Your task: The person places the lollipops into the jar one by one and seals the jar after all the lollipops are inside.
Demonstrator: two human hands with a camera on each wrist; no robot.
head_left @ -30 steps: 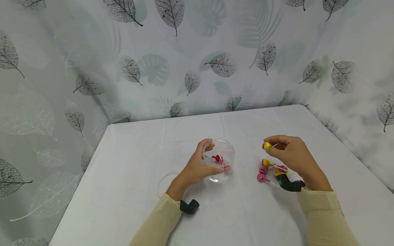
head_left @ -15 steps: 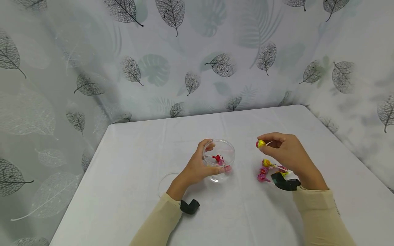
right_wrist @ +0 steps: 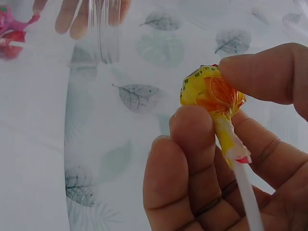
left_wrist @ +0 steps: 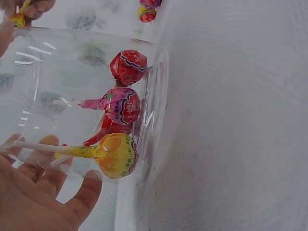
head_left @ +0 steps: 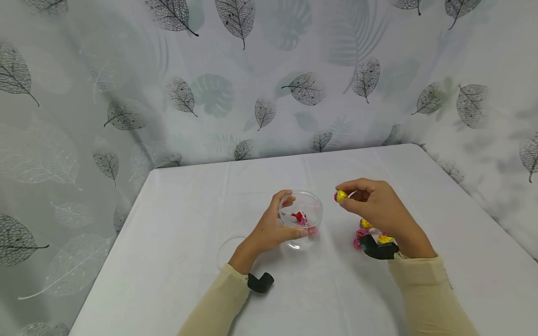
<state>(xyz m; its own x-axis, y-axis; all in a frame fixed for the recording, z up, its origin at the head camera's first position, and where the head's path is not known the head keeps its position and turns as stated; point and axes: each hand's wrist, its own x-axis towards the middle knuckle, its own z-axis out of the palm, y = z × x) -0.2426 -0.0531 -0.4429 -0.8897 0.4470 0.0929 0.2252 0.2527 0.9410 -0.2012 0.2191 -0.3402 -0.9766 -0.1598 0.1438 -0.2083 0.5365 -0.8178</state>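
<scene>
I log one yellow lollipop (head_left: 341, 196), pinched in the right hand (head_left: 374, 205), head pointing leftward, near and right of the clear jar (head_left: 311, 204). Jar gripped by the left hand (head_left: 267, 229), lollipops (left_wrist: 118, 155) inside.

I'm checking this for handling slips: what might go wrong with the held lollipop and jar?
The right hand pinches the yellow lollipop by its head, so it might slip. Only the left hand grips the clear jar; a bump could tilt it. The black wrist attachment overlaps the loose lollipops in the head view and might nudge them.
</scene>
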